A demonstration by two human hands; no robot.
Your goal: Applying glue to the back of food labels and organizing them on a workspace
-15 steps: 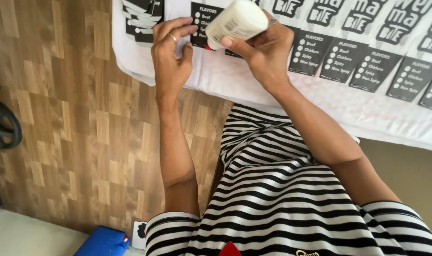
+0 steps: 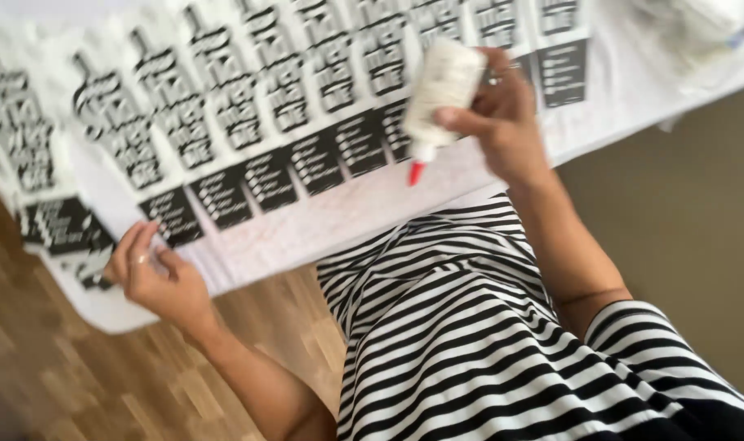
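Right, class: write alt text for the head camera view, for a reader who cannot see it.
A person's right hand holds a white plastic glue bottle with a red tip pointing down over a row of black-and-white printed paper labels on a white-covered table. The left hand touches the labels near the table's edge.

One white glue bottle (image 2: 444, 86) with a red tip is in view, along with two hands — left (image 2: 155, 278) and right (image 2: 502, 118). About ten black-and-white printed labels (image 2: 225, 106) lie in a row from left to right — blur hides the exact number.

White-covered table (image 2: 633, 98), rows of black-and-white printed labels (image 2: 249, 122) on it — overlapping
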